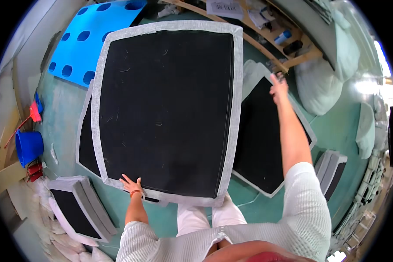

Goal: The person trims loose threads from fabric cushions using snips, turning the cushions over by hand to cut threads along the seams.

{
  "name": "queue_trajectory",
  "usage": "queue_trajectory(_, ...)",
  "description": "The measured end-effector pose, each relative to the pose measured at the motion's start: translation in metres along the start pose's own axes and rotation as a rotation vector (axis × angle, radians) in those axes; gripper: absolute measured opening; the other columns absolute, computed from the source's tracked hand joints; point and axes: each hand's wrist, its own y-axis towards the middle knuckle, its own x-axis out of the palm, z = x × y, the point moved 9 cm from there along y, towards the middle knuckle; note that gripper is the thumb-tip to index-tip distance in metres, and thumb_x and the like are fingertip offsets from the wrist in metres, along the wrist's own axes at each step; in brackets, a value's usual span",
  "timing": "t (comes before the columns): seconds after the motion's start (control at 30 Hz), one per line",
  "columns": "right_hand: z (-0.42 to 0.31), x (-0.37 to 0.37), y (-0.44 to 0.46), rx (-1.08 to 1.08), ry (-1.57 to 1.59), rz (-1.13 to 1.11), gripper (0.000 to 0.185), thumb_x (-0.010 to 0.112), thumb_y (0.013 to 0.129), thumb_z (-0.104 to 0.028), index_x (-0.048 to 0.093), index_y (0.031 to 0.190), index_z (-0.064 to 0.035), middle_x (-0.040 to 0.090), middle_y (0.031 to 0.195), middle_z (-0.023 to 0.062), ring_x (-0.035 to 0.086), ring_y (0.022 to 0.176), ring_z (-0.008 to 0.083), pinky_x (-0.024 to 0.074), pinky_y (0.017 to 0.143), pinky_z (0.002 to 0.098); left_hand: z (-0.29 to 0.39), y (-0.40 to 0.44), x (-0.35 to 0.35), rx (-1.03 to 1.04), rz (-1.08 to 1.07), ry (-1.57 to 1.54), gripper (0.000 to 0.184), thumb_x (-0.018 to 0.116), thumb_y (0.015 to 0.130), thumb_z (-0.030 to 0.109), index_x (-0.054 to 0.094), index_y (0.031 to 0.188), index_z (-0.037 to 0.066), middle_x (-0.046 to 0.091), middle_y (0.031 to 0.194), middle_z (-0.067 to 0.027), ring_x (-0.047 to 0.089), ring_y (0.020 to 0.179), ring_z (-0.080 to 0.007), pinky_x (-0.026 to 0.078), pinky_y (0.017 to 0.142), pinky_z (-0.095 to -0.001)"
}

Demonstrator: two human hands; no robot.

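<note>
A large upholstered panel (166, 109), with black backing cloth and a light grey fabric border, lies in front of my body. My left hand (133, 185) rests on its near left edge with the fingers spread. To the right, my right hand (279, 89) is stretched out near the corner of a wooden shelf (303, 59). Its fingers are curled around something small and dark that I cannot make out. Below that arm lies a second black-backed panel (260, 131) with a grey border. Another similar panel (86, 137) shows partly from under the large one at the left.
A blue sheet with dark holes (76, 54) lies at the back left. A blue bucket (29, 147) and a red dustpan (35, 112) stand at the left. Grey cushions (81, 207) are stacked at the lower left. Stuffed white bags (321, 89) lie at the right.
</note>
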Motion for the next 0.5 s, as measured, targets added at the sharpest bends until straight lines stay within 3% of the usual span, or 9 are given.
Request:
queue_trajectory(0.07, 0.030, 0.050, -0.021, 0.175, -0.063, -0.204, 0.045, 0.067, 0.076, -0.039, 0.046, 0.102, -0.0080, 0.050, 0.067, -0.0004, 0.034, 0.039, 0.0073, 0.0275, 0.033, 0.0214, 0.001, -0.001, -0.001, -0.016, -0.030, -0.043, 0.098, 0.068, 0.073, 0.032, -0.002, 0.140, 0.026, -0.002, 0.146, -0.0143, 0.019, 0.126, -0.0475, 0.024, 0.104, -0.0488)
queue_trajectory(0.1, 0.057, 0.063, -0.023, 0.270, -0.145, -0.223, 0.057, 0.066, 0.074, -0.046, 0.047, 0.107, -0.0030, 0.054, 0.072, 0.0026, 0.036, 0.038, 0.0086, 0.0293, 0.033, 0.0234, -0.002, 0.001, 0.002, -0.027, -0.049, -0.060, 0.098, 0.068, 0.073, 0.032, -0.002, 0.140, 0.026, -0.002, 0.146, -0.0141, 0.018, 0.126, -0.0474, 0.023, 0.104, -0.0487)
queue_trajectory(0.13, 0.057, 0.083, -0.039, 0.239, -0.094, -0.232, 0.058, 0.063, 0.073, -0.053, 0.051, 0.097, -0.0012, 0.054, 0.070, 0.0022, 0.035, 0.038, 0.0082, 0.0288, 0.035, 0.0239, -0.005, 0.004, 0.006, -0.041, -0.046, -0.072, 0.098, 0.068, 0.073, 0.032, -0.002, 0.140, 0.026, -0.002, 0.146, -0.0141, 0.018, 0.126, -0.0474, 0.023, 0.104, -0.0487)
queue_trajectory(0.23, 0.077, 0.110, -0.053, 0.376, -0.147, -0.248, 0.053, 0.056, 0.072, -0.065, 0.055, 0.075, -0.0114, 0.045, 0.053, -0.0027, 0.034, 0.039, 0.0082, 0.0233, 0.039, 0.0245, -0.006, 0.004, 0.004, 0.049, -0.008, -0.110, 0.097, 0.069, 0.073, 0.030, -0.001, 0.140, 0.023, -0.005, 0.146, -0.0142, 0.015, 0.127, -0.0473, 0.021, 0.105, -0.0490)
queue_trajectory(0.3, 0.069, 0.120, -0.055, 0.333, -0.092, -0.268, 0.052, 0.053, 0.071, -0.068, 0.053, 0.067, -0.0162, 0.041, 0.049, -0.0045, 0.031, 0.038, 0.0080, 0.0216, 0.039, 0.0241, -0.011, 0.010, 0.011, 0.055, 0.000, -0.098, 0.098, 0.068, 0.073, 0.031, -0.002, 0.140, 0.022, -0.005, 0.146, -0.0143, 0.014, 0.127, -0.0475, 0.021, 0.105, -0.0490)
queue_trajectory(0.37, 0.084, 0.128, -0.042, 0.389, -0.048, -0.379, 0.057, 0.051, 0.068, -0.074, 0.057, 0.072, -0.0173, 0.042, 0.051, -0.0061, 0.029, 0.039, 0.0082, 0.0233, 0.043, 0.0245, -0.005, 0.004, 0.006, 0.042, -0.033, -0.112, 0.096, 0.066, 0.075, 0.033, -0.003, 0.140, 0.020, -0.007, 0.145, -0.0155, 0.013, 0.128, -0.0468, 0.020, 0.105, -0.0486)
queue_trajectory(0.43, 0.099, 0.142, -0.032, 0.470, 0.068, -0.427, 0.066, 0.048, 0.066, -0.077, 0.061, 0.085, -0.0153, 0.053, 0.061, -0.0028, 0.044, 0.048, 0.0109, 0.0355, 0.050, 0.0274, 0.002, -0.002, -0.003, 0.076, 0.000, -0.132, 0.094, 0.064, 0.077, 0.032, -0.004, 0.140, 0.020, -0.009, 0.145, -0.0150, 0.012, 0.129, -0.0462, 0.021, 0.106, -0.0481)
queue_trajectory(0.47, 0.095, 0.142, -0.042, 0.509, 0.074, -0.431, 0.080, 0.045, 0.064, -0.079, 0.059, 0.104, -0.0117, 0.063, 0.088, 0.0058, 0.058, 0.077, 0.0189, 0.0453, 0.070, 0.0370, 0.000, -0.001, -0.001, 0.056, -0.015, -0.131, 0.093, 0.063, 0.078, 0.032, -0.004, 0.140, 0.020, -0.010, 0.145, -0.0141, 0.011, 0.129, -0.0456, 0.022, 0.106, -0.0476)
queue_trajectory(0.5, 0.084, 0.150, -0.056, 0.527, 0.098, -0.484, 0.092, 0.043, 0.063, -0.080, 0.049, 0.122, -0.0090, 0.054, 0.117, 0.0118, 0.051, 0.107, 0.0269, 0.0388, 0.091, 0.0449, -0.001, 0.000, 0.001, 0.031, -0.039, -0.170, 0.093, 0.064, 0.078, 0.029, -0.005, 0.140, 0.021, -0.009, 0.145, -0.0147, 0.011, 0.129, -0.0452, 0.018, 0.107, -0.0457)
